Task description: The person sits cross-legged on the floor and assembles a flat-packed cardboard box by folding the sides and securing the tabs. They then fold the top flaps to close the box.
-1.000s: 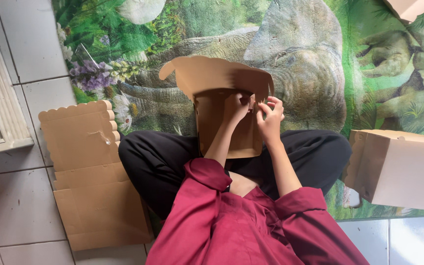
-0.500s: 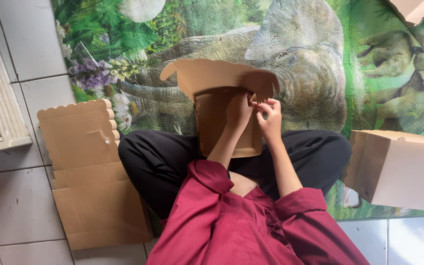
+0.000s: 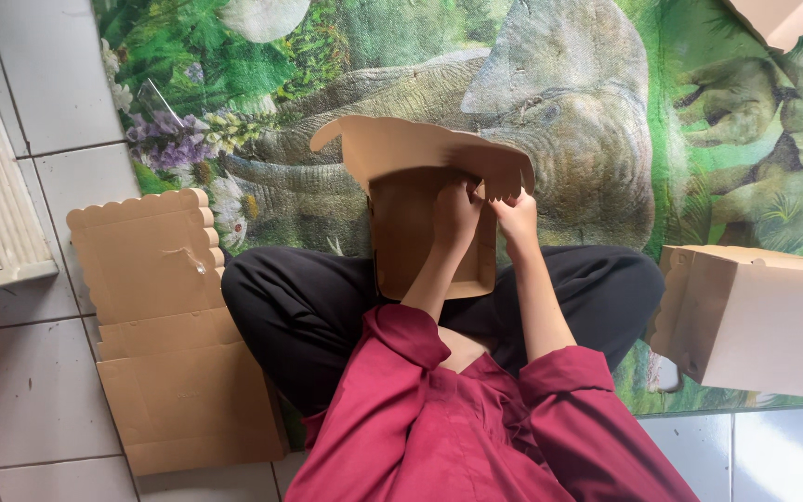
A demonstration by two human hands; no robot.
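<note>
Bright, even daylight, soft shadows, glare on the right-hand floor tiles (image 3: 792, 455), sharp focus.

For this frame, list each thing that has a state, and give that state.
Cardboard box: half-folded, lid flap up, on the person's lap.
Left hand: gripping the box's flap.
Right hand: pinching the flap edge.
Flat cardboard blanks: unfolded, stacked on the tile floor.
Finished box: assembled, closed, on the mat's edge.
</note>
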